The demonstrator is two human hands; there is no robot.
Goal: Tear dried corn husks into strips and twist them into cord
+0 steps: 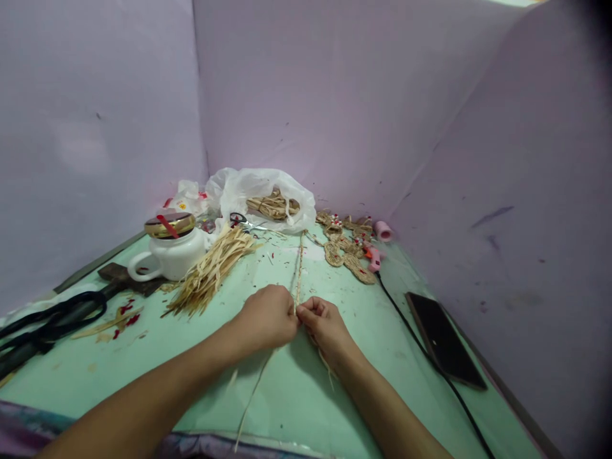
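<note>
My left hand (268,317) and my right hand (326,325) meet at the middle of the green table (201,376), both closed in a pinch on a thin braided straw cord (299,268). The braid runs away from my fingers toward the back of the table. Loose straw strands (253,389) trail from under my hands toward the near edge. A bundle of pale straw strips (213,271) lies to the left of the braid.
A white lidded mug (167,252) stands at left, beside black cables (48,319). A plastic bag holding woven straw (268,197) sits at the back with scissors (241,221). Woven straw shapes (347,252), a pink glue gun (375,256), its black cord (411,331) and a dark phone (442,338) are on the right.
</note>
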